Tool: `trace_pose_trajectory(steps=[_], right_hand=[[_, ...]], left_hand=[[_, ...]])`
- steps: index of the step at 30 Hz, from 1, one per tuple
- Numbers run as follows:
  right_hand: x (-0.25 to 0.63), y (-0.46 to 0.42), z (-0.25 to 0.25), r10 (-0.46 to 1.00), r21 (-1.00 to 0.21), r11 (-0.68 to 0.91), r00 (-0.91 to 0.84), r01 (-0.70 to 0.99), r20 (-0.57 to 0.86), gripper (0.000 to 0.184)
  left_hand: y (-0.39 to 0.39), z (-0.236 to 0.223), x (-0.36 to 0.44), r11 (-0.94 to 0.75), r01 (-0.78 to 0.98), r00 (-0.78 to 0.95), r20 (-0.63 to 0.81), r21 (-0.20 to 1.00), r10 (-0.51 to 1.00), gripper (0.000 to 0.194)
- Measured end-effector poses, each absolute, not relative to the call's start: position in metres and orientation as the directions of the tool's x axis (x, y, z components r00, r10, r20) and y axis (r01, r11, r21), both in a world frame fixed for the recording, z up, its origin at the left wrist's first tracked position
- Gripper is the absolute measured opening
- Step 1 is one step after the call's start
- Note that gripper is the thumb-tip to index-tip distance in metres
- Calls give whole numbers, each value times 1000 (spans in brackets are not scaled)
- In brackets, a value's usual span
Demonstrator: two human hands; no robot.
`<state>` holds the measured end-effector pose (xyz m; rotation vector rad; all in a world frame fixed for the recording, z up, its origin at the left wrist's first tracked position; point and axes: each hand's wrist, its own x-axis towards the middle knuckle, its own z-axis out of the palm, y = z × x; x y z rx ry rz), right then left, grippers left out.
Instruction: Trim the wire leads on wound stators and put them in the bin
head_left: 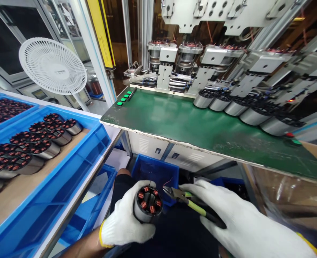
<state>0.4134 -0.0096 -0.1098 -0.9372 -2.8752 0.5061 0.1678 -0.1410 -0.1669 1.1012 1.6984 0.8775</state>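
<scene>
My left hand (pixel 124 222), in a white knit glove with a yellow cuff, is shut around a metal motor stator (pixel 148 202), whose end with copper coils faces up toward me. My right hand (pixel 244 215), in a matching glove, grips a pair of diagonal cutters (pixel 188 205) with yellow-green handles. The cutters' jaws point at the stator and stop just short of its side, with a small gap showing. The glove and the handles hide part of the tool's pivot.
On the left, a blue tray (pixel 67 200) holds rows of wound stators on a wooden board. Ahead, a green-topped bench (pixel 185 125) carries a row of stators beside an automated machine (pixel 201 61). A blue bin (pixel 155 172) stands below, and a white fan (pixel 53 66) stands beyond.
</scene>
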Motion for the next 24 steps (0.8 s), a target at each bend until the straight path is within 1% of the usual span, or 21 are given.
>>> trace_pose_trajectory(steps=[2, 5, 7, 11, 16, 19, 21, 24], right_hand=[[418, -11, -116, 600, -206, 786, -800, 582, 30, 68], [416, -12, -120, 606, -108, 793, -795, 600, 34, 73], [411, -13, -119, 600, -86, 799, -799, 596, 37, 75], [404, -13, -116, 569, -93, 820, -822, 565, 29, 76], [402, -12, -122, 549, -132, 826, -835, 548, -32, 76], [401, -11, -122, 559, -175, 800, -819, 574, -131, 67], [400, -9, -117, 567, -249, 752, -792, 610, -226, 58], [396, -5, -109, 499, -441, 632, -770, 638, -398, 53]], left_hand=[[-142, -163, 171, 321, 310, -267, -242, 895, 933, 85], [-145, -160, 174, 286, 337, -332, -171, 897, 928, 83], [-147, -159, 175, 269, 366, -340, -142, 891, 930, 83], [-150, -162, 174, 226, 404, -311, -100, 886, 945, 84], [-155, -168, 171, 214, 392, -263, -113, 895, 958, 87], [-157, -171, 169, 221, 432, -232, -128, 874, 964, 87], [-157, -172, 168, 221, 467, -209, -136, 856, 968, 88], [-155, -170, 167, 227, 513, -172, -160, 828, 972, 87]])
